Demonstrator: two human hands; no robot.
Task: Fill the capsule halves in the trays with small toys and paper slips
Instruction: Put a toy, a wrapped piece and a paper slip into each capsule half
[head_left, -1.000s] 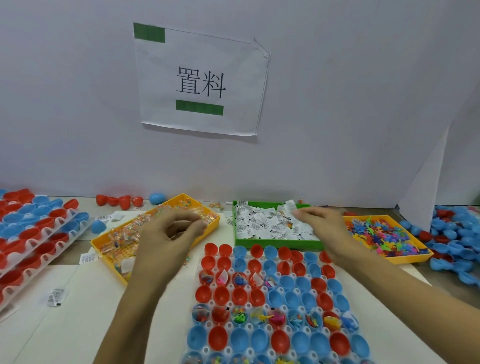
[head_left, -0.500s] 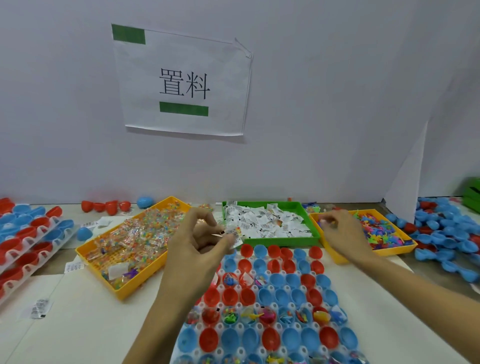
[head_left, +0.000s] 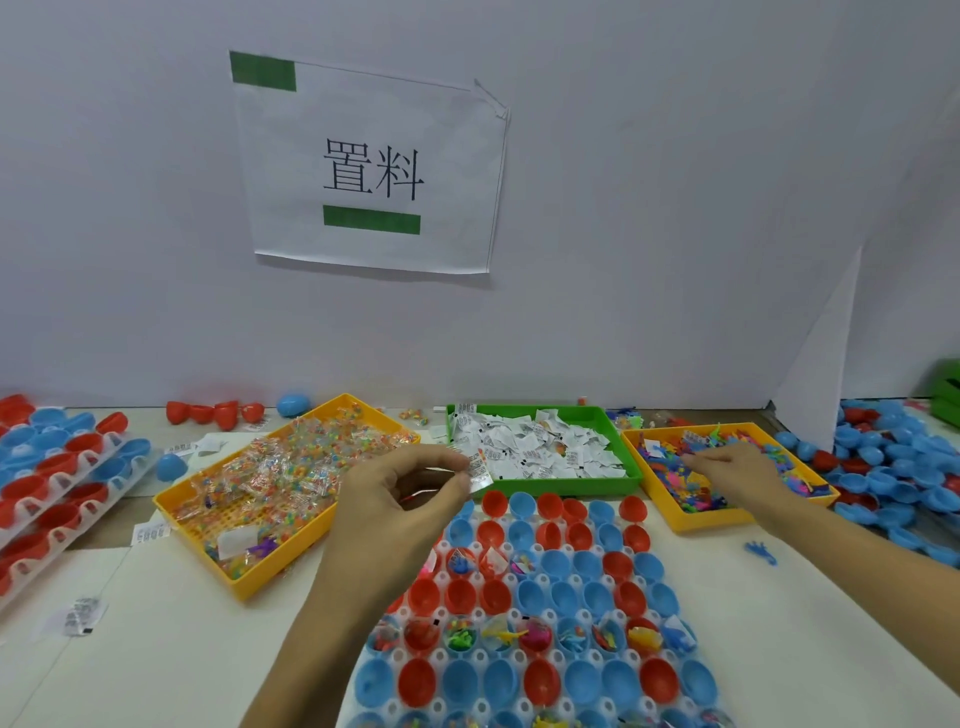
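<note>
Since the earlier frames the right hand (head_left: 737, 475) has reached further into the right yellow tray (head_left: 727, 517) of small toys (head_left: 691, 493), fingers curled down; its grip is hidden. The left hand (head_left: 395, 499) pinches a paper slip (head_left: 479, 470) above the far rows of the capsule tray (head_left: 550, 587), likely about to drop it into an empty half.

Toy-packing workstation: white partition wall (head_left: 675, 208), printed station sign (head_left: 371, 171), sorting bins of parts (head_left: 571, 488), stacked capsule trays (head_left: 62, 493) on bench.

The left hand (head_left: 400, 499) is raised at centre, thumb and fingers curled in a pinching grip. The right hand (head_left: 737, 475) reaches far right, palm down, fingers bent downward.
</note>
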